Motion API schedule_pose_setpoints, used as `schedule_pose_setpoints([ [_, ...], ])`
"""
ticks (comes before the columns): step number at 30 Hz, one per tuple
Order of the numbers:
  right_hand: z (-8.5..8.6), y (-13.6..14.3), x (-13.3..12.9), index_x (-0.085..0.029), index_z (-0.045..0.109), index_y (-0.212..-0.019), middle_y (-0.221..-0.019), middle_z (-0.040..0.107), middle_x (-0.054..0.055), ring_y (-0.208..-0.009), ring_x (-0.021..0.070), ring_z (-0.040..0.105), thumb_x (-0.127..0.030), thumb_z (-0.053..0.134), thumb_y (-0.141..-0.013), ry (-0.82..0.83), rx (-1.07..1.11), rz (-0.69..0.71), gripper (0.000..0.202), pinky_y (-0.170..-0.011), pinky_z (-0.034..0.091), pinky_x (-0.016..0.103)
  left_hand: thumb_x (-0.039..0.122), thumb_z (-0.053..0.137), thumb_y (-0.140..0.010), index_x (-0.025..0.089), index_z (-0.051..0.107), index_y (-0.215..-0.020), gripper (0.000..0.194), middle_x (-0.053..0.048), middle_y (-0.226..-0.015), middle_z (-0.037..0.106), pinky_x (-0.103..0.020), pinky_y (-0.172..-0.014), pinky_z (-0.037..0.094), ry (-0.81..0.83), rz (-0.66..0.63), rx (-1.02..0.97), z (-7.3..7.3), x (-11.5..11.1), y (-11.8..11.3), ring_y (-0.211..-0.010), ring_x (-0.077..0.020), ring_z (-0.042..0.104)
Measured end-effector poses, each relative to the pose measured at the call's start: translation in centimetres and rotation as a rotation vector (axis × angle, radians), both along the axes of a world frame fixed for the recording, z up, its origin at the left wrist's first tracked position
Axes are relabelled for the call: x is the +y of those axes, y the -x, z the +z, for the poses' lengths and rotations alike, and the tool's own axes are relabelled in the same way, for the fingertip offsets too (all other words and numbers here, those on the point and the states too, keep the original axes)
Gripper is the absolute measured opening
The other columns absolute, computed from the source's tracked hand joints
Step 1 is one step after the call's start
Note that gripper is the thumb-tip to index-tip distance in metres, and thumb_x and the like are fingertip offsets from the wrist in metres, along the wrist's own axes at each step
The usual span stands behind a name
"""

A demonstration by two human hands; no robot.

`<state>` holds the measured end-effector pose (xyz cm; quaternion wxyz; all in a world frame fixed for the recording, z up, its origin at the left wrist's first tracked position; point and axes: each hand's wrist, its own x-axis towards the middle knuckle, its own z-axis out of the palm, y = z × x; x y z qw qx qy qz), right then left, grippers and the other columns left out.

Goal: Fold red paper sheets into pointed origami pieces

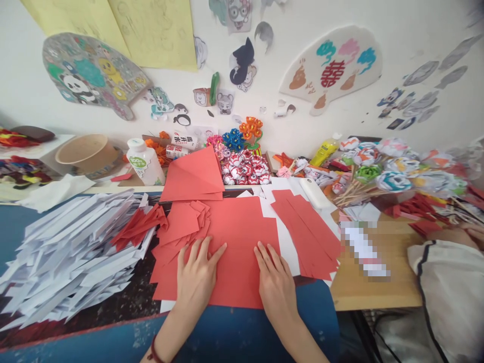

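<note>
A large red paper sheet (242, 227) lies on the table in front of me, over other red sheets. My left hand (198, 272) rests on its left part, palm down with the fingers spread. On the right part lies my right hand (276, 280), flat, its fingers stretched out. Neither hand grips anything. Small folded red pieces (202, 219) lie just beyond my left hand. Right of the sheet, long red strips (306, 232) are stacked on white paper. A folded red sheet (192, 176) leans at the back.
A big pile of folded white paper strips (75, 252) covers the left side, with red strips (139, 227) on top. Behind are a white bottle (145, 164), paper flowers (245, 169) and a phone (314, 193). A person's sleeve (449, 292) is at the right.
</note>
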<state>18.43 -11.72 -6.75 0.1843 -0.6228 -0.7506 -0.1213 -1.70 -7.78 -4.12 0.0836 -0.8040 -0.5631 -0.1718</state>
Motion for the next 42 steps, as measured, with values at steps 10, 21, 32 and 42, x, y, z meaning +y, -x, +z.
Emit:
schedule_pose_setpoints([
  [10,-0.5,-0.1,-0.2,-0.007,0.054,-0.133,-0.140,0.052,0.014,-0.132,0.0277,0.044,0.006,0.031,-0.084,0.014,-0.008,-0.003,0.056,-0.101,0.044,0.043,0.014,0.051,-0.087,0.028,0.066,-0.119,0.039,-0.010,-0.128,0.060,-0.052,-0.099,0.034,-0.006,0.037,0.034,0.2,-0.3,0.6,-0.117,-0.0320,0.052],
  [21,3.3,-1.7,3.6,-0.013,0.062,-0.124,-0.119,0.066,0.012,-0.110,0.0266,0.057,-0.007,0.040,-0.092,0.059,0.291,0.096,0.040,-0.096,0.048,0.044,0.006,0.049,-0.090,0.013,0.061,-0.118,0.032,-0.011,-0.108,0.069,-0.041,-0.091,0.041,-0.033,-0.407,0.195,1.0,3.4,-2.4,-0.096,-0.0248,0.062],
  [32,4.3,-2.2,9.2,-0.020,0.066,-0.119,-0.099,0.070,0.008,-0.075,0.0175,0.062,-0.047,0.056,-0.091,0.595,1.390,0.368,0.041,-0.073,0.051,0.032,0.038,0.050,-0.091,0.016,0.068,-0.087,0.029,-0.005,-0.083,0.073,-0.024,-0.066,0.047,0.592,-0.147,-1.057,2.3,5.6,-3.9,-0.075,-0.0176,0.066],
  [42,3.9,-1.2,10.2,-0.019,0.072,-0.099,-0.095,0.071,0.007,-0.087,0.0209,0.063,-0.042,0.071,-0.079,0.492,1.425,0.365,0.031,-0.082,0.048,0.033,0.034,0.067,-0.080,0.022,0.064,-0.111,0.033,-0.003,-0.097,0.073,-0.026,-0.075,0.050,0.583,-0.209,-0.948,2.6,5.7,-3.7,-0.083,-0.0171,0.067],
])
